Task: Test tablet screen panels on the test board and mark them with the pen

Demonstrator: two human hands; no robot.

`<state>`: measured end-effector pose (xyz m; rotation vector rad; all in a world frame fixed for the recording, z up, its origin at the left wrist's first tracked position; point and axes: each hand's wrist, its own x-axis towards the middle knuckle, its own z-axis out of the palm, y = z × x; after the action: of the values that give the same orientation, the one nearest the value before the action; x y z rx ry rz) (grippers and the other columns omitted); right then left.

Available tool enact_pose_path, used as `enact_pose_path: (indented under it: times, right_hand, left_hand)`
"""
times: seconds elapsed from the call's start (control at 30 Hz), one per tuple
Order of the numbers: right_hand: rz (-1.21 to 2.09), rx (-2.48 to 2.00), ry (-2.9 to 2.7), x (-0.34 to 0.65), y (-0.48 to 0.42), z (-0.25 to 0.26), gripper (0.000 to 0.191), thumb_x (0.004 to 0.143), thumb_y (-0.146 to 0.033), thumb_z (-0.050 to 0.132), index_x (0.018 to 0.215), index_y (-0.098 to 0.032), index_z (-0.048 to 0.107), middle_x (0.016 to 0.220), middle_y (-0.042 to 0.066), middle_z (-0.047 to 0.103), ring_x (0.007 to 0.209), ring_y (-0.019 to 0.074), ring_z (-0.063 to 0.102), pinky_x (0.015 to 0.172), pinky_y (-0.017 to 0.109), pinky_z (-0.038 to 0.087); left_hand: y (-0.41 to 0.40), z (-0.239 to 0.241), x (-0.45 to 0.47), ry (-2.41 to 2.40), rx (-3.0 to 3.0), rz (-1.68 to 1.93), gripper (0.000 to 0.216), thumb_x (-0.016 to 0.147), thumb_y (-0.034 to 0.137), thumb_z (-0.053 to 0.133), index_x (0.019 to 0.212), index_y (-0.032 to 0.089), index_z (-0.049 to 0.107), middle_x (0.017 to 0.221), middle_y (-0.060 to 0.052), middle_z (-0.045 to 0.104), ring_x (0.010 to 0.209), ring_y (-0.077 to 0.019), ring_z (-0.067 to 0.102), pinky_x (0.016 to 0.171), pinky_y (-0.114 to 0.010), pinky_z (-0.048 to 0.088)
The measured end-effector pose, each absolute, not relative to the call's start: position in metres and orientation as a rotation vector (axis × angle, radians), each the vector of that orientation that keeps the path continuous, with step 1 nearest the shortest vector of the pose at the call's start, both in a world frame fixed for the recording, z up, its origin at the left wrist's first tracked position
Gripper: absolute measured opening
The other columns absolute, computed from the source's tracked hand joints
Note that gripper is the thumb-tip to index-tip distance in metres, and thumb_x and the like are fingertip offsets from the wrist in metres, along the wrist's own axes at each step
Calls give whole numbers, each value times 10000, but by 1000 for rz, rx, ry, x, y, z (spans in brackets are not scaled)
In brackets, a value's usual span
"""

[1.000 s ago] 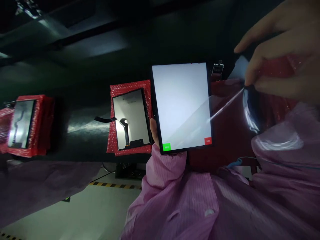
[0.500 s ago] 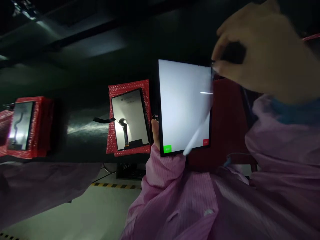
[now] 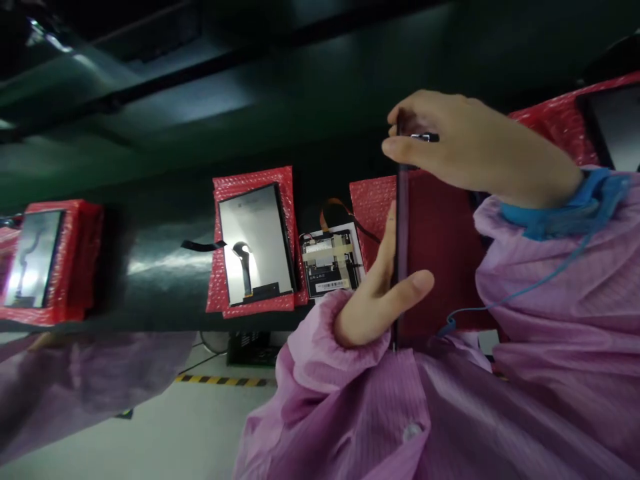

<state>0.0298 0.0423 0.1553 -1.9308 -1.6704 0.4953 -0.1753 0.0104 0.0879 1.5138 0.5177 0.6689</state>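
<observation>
A thin dark display panel (image 3: 403, 247) stands nearly edge-on in front of my chest. My left hand (image 3: 380, 293) grips its lower part, fingers along the left side and thumb around to the right. At the top end, my right hand (image 3: 450, 143) pinches the panel between thumb and fingers, and a small black flex tab (image 3: 425, 137) shows beside that thumb. The screen face is out of sight at this angle. Left of my left hand lies an opened board assembly (image 3: 327, 260) with tan tape strips, a barcode label and an orange ribbon cable.
Another display panel (image 3: 257, 240) with a loose black cable lies on red bubble wrap (image 3: 217, 293). A wrapped stack (image 3: 85, 267) sits far left, and a further panel (image 3: 617, 123) is at right. A co-worker's sleeve (image 3: 125, 373) reaches in at lower left. A blue wrist cord (image 3: 540, 273) hangs from my right wrist.
The panel has turned from face-up, with its lit white screen showing, to edge-on. My right hand has come down and left onto its top end. The board assembly now shows beside it.
</observation>
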Motion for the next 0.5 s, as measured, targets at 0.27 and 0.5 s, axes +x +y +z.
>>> enact_pose_path:
  times: [0.27,0.5]
  right_hand:
    - [447,-2135,-1676,44,32,170,367,945,-381,641,1251,-181,667,1224,60,695,1177,320,643,1083,532,465]
    - [440,-2186,-1692,42,31,172,441,957,-417,622,1328,-179,624,1295,76,664,1236,334,613,1112,541,444]
  left_hand:
    - [-7,56,-219,1037,2395,1020,183,972,193,546,1106,180,670,1147,-110,615,1096,-225,591,975,-389,488]
    - [-5,5,-258,1167,2784,667,366,949,206,580,1298,99,606,1323,-247,506,1235,-333,516,996,-480,484]
